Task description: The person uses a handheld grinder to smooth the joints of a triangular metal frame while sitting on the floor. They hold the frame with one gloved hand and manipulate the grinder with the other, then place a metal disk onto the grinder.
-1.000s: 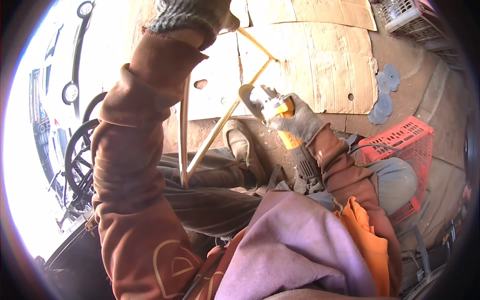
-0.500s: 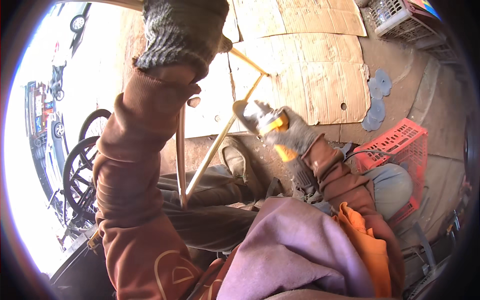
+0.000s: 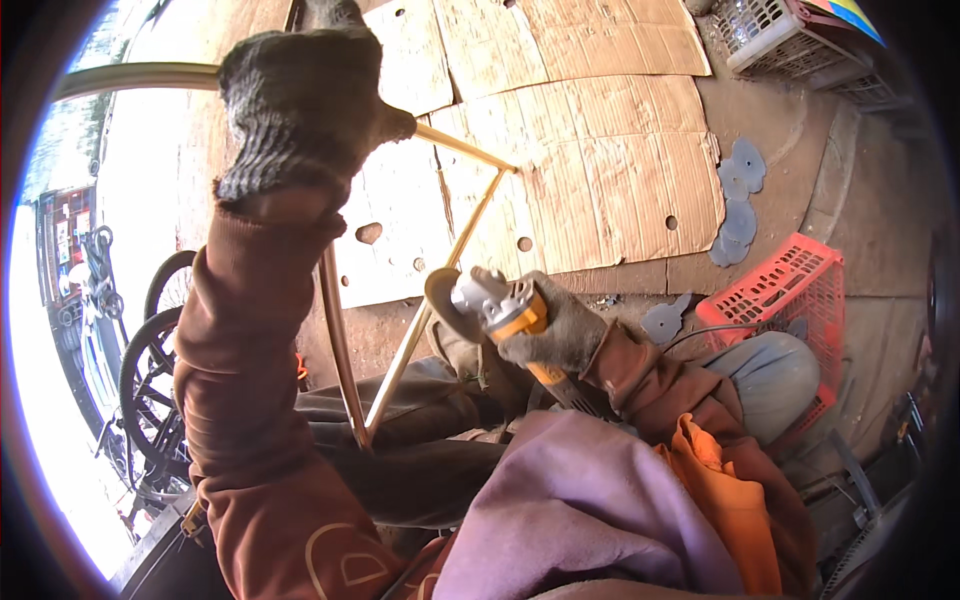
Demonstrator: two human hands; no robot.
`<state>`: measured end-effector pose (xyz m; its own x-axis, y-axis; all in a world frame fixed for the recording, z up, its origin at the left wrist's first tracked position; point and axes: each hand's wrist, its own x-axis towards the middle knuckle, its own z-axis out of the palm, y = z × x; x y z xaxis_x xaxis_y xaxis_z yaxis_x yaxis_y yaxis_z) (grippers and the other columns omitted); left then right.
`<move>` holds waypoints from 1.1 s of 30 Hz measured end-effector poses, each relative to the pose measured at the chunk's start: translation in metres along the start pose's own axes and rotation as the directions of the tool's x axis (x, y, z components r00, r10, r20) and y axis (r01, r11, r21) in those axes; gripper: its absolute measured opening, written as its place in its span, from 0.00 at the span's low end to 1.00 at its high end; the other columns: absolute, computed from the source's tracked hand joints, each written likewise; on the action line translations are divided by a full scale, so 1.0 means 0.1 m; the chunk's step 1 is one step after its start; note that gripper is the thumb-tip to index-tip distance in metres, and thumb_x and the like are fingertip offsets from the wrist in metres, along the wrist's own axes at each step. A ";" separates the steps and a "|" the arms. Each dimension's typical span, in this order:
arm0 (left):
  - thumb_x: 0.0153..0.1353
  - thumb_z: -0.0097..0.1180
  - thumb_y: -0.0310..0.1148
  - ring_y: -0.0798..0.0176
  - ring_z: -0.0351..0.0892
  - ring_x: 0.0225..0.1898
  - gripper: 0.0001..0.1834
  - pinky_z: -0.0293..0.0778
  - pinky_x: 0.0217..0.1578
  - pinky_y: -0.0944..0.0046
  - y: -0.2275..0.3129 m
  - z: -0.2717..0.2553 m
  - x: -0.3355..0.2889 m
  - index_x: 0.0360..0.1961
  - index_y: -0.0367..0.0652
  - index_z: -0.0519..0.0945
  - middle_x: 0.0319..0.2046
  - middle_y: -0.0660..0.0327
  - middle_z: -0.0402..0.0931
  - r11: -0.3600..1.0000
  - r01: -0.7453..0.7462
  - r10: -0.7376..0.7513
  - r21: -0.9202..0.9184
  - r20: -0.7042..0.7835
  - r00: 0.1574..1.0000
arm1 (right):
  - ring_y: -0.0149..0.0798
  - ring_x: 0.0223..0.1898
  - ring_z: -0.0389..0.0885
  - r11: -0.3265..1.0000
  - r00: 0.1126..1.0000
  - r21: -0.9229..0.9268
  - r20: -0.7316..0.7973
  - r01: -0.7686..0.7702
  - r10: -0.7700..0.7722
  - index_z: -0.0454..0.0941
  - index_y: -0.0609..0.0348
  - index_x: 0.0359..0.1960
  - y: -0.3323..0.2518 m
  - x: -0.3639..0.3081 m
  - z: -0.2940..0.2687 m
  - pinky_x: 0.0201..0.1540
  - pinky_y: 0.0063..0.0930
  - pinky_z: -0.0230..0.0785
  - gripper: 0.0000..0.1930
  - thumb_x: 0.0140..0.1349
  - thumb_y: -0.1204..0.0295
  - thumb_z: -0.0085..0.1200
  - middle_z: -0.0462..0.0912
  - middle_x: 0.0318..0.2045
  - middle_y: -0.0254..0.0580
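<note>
My left hand [image 3: 300, 105], in a dark knitted glove, is wrapped round the top of a thin metal frame [image 3: 397, 370] with a brassy shine. One bar runs out to the left of that hand; others form an angled shape reaching down to my legs. In my right hand [image 3: 560, 330], also gloved, is a yellow and grey angle grinder [image 3: 520, 312]. Its round disc [image 3: 450, 306] is right beside the frame's slanting bar; whether they touch I cannot tell. The fingers under my left glove are partly hidden.
Flattened cardboard [image 3: 600, 170] covers the ground ahead. Grey disc-like pieces [image 3: 737, 225] lie at its right edge. A red plastic crate [image 3: 775, 285] stands by my right knee, a pale crate [image 3: 775, 40] at the far right. Black-rimmed wheels [image 3: 150, 360] are on the left.
My left hand has shifted left and slightly down with the frame. The grinder in my right hand has come down and left, its disc still near the slanting bar. The view has shifted a little.
</note>
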<state>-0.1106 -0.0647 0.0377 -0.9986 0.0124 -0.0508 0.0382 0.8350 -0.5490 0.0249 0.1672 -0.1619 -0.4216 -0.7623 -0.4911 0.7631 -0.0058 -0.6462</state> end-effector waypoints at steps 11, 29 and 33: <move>0.42 0.74 0.57 0.52 0.85 0.26 0.59 0.77 0.30 0.54 -0.14 0.03 -0.03 0.62 0.17 0.64 0.23 0.53 0.83 1.000 0.020 -0.020 -0.003 0.017 1.000 | 0.35 0.37 0.83 0.990 0.953 -0.134 -0.290 0.051 -0.088 0.74 0.58 0.51 -0.07 0.74 -0.83 0.42 0.32 0.79 0.31 0.45 0.71 0.78 0.83 0.41 0.40; 0.50 0.68 0.34 0.48 0.83 0.27 0.19 0.76 0.30 0.52 0.01 0.01 -0.14 0.35 0.26 0.82 0.22 0.49 0.80 0.999 0.007 -0.002 0.040 -0.130 0.992 | 0.32 0.45 0.80 0.891 0.978 -0.453 0.198 0.030 0.068 0.68 0.59 0.53 -0.65 -0.25 0.67 0.48 0.31 0.77 0.31 0.50 0.69 0.72 0.80 0.45 0.39; 0.50 0.66 0.33 0.47 0.83 0.28 0.18 0.76 0.31 0.52 0.08 0.08 -0.20 0.36 0.25 0.82 0.23 0.49 0.81 0.999 0.014 -0.023 -0.040 -0.221 0.975 | 0.32 0.45 0.80 0.966 0.985 -0.255 0.175 0.052 -0.007 0.70 0.61 0.55 -0.49 -0.03 0.30 0.48 0.31 0.77 0.31 0.51 0.69 0.72 0.81 0.44 0.39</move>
<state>-0.0900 -0.0631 0.0276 -0.9825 0.1147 0.1470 0.0227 0.8563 -0.5159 0.0037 0.1503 -0.1108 -0.3349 -0.8635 -0.3771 0.5903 0.1197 -0.7982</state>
